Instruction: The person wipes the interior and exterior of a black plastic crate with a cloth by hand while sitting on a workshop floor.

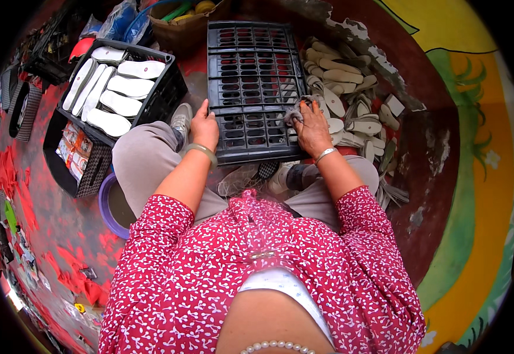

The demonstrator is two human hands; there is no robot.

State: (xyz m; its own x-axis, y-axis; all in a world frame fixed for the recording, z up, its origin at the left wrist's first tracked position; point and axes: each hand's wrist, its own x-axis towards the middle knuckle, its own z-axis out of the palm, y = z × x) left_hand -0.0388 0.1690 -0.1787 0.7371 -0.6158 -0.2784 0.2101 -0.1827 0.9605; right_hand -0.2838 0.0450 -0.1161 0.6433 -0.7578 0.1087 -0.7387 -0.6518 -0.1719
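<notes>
Black gridded crate held before bent legs

The crate's plastic left rim is clasped by the left hand; how its hidden fingers stand cannot be told. Crumpled grey cloth is pressed to the right rim by the right hand, its fingers bent, slightly parted. White soles are held in a black bin, half-hidden packets in a checkered basket. Heaped pale soles are partly covered.

The single head view, a wide fisheye, looks steeply down past the near necklace and shirt to the left hand, right hand and crate farther off, spanning floor at left and painted wall at right.
</notes>
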